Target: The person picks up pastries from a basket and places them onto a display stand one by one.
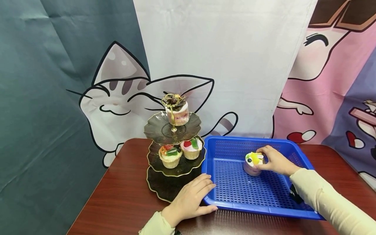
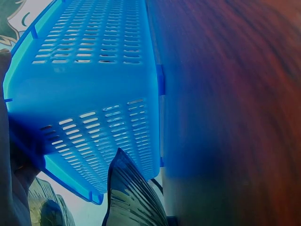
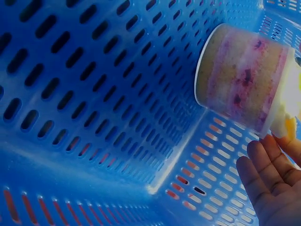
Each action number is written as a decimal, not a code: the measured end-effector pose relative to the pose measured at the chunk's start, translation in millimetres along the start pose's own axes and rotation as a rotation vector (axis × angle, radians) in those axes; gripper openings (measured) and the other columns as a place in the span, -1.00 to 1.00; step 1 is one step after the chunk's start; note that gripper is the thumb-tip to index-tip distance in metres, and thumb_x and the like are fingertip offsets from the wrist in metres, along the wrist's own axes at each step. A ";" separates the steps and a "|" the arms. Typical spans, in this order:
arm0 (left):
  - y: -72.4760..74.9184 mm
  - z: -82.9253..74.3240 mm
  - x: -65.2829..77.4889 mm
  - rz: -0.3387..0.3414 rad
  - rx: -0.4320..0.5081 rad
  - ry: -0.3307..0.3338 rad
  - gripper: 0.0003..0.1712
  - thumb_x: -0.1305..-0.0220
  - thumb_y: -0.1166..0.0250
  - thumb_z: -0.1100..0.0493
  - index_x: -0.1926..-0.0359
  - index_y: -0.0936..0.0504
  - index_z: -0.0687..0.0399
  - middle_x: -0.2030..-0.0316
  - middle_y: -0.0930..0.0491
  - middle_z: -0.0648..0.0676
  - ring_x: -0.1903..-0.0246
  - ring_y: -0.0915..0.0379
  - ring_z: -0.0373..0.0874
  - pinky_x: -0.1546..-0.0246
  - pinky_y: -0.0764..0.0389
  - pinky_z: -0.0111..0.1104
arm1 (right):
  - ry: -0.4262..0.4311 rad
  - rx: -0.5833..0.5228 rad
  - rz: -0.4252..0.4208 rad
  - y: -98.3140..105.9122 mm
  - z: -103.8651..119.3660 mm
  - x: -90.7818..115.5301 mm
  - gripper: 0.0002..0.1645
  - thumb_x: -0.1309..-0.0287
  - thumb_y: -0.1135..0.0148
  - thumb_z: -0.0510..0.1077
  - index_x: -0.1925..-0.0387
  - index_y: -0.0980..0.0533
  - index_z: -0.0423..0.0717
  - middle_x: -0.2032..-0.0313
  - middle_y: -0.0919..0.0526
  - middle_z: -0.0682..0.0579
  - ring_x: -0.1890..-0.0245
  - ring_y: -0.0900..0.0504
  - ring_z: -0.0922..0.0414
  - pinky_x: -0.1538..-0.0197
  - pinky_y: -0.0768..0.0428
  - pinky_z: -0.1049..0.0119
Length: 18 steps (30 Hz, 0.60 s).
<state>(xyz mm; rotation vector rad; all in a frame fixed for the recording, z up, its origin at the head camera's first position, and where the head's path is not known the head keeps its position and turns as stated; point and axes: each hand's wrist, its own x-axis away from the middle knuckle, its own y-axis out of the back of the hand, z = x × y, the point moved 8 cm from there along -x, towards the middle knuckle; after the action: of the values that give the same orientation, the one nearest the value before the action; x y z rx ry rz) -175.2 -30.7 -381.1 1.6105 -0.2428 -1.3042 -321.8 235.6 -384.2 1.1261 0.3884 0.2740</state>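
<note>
In the head view my right hand (image 1: 276, 160) reaches into the blue plastic basket (image 1: 258, 211). Its thumb and fingers pinch a cake cup (image 1: 252, 169) near the top. In the right wrist view the cup (image 3: 242, 77) shows pink and tan layers through its clear wall, with white cream and yellow topping. Curled lower fingers (image 3: 265, 165) sit beside its rim. My left hand (image 1: 192, 197) rests at the basket's front left corner, fingers extended over the rim and thumb spread. The left wrist view catches only part of that hand at its left edge, against the basket wall (image 2: 84, 94).
Left of the basket stands a three-tier dark stand (image 1: 154, 129) with gold edges. Its top tier bears a chocolate-topped cake cup (image 1: 180, 114); two cupcakes, one strawberry-topped (image 1: 191, 153), sit on the middle tier. Beneath is a reddish-brown table (image 1: 117, 195), with a printed cloth (image 1: 235, 65) behind.
</note>
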 end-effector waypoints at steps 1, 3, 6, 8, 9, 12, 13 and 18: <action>-0.4 0.3 0.3 0.000 0.002 0.001 -0.34 -0.03 -0.37 -0.31 0.00 -0.61 0.06 0.04 -0.62 0.00 -0.19 -0.42 -0.15 -0.39 -0.30 -0.36 | -0.002 0.002 0.006 -0.8 -0.1 -0.1 -0.17 0.20 -0.50 0.22 0.06 -0.51 -0.34 0.16 -0.56 -0.15 0.17 -0.52 0.01 0.07 -0.57 0.02; -0.7 0.6 0.5 0.004 0.005 0.004 -0.34 -0.04 -0.35 -0.31 0.00 -0.61 0.06 0.04 -0.61 -0.01 -0.20 -0.41 -0.15 -0.39 -0.29 -0.37 | -0.008 0.009 0.019 -2.6 -1.1 -0.2 -0.15 0.20 -0.50 0.22 0.04 -0.50 -0.35 0.16 -0.55 -0.15 0.18 -0.52 0.02 0.09 -0.58 0.04; -1.0 0.8 0.7 0.009 0.008 0.008 -0.34 -0.04 -0.36 -0.30 0.00 -0.60 0.06 0.03 -0.61 0.00 -0.20 -0.41 -0.16 -0.40 -0.28 -0.37 | -0.005 0.022 0.027 -4.7 -2.0 -0.3 -0.14 0.20 -0.50 0.21 0.03 -0.50 -0.36 0.17 -0.55 -0.13 0.20 -0.51 0.05 0.12 -0.57 0.10; -0.9 0.7 0.6 0.013 0.003 0.010 -0.34 -0.02 -0.37 -0.30 0.00 -0.60 0.05 0.04 -0.62 -0.01 -0.20 -0.41 -0.16 -0.40 -0.28 -0.38 | 0.001 0.026 0.025 -5.5 -2.2 -0.2 -0.15 0.20 -0.51 0.20 0.04 -0.50 -0.37 0.19 -0.56 -0.12 0.22 -0.50 0.07 0.15 -0.56 0.14; -0.7 0.5 0.7 0.012 0.001 0.009 -0.34 -0.02 -0.38 -0.30 0.00 -0.61 0.05 0.04 -0.62 0.00 -0.20 -0.42 -0.16 -0.40 -0.28 -0.37 | 0.005 0.027 0.023 -5.8 -2.2 -0.1 -0.16 0.20 -0.51 0.19 0.04 -0.50 -0.37 0.19 -0.56 -0.12 0.22 -0.50 0.07 0.16 -0.55 0.16; -0.6 0.4 0.5 0.015 -0.003 0.008 -0.34 -0.01 -0.38 -0.30 0.00 -0.60 0.05 0.04 -0.62 -0.01 -0.20 -0.42 -0.16 -0.40 -0.28 -0.38 | 0.009 0.025 0.018 -6.2 -2.4 0.4 -0.17 0.20 -0.51 0.18 0.06 -0.50 -0.38 0.21 -0.56 -0.11 0.24 -0.49 0.10 0.20 -0.54 0.22; -0.5 0.3 0.3 0.015 -0.005 0.006 -0.34 -0.01 -0.38 -0.30 0.00 -0.60 0.05 0.04 -0.62 -0.01 -0.20 -0.42 -0.16 -0.40 -0.28 -0.38 | 0.008 0.024 0.017 -6.3 -2.5 0.7 -0.18 0.19 -0.51 0.18 0.06 -0.50 -0.39 0.21 -0.57 -0.11 0.25 -0.49 0.10 0.21 -0.53 0.24; 0.5 -0.2 -0.5 0.006 -0.010 -0.003 -0.34 -0.02 -0.38 -0.30 0.01 -0.61 0.06 0.05 -0.62 0.00 -0.19 -0.42 -0.15 -0.40 -0.28 -0.37 | 0.010 0.028 0.013 -6.4 -3.3 0.9 -0.17 0.19 -0.50 0.17 0.05 -0.49 -0.39 0.20 -0.57 -0.12 0.26 -0.48 0.12 0.23 -0.51 0.27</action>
<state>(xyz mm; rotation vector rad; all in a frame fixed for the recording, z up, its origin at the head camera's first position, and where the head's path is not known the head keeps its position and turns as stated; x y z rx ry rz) -175.0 -30.5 -380.4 1.5984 -0.2422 -1.3012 -322.3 236.1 -391.4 1.1552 0.3951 0.2871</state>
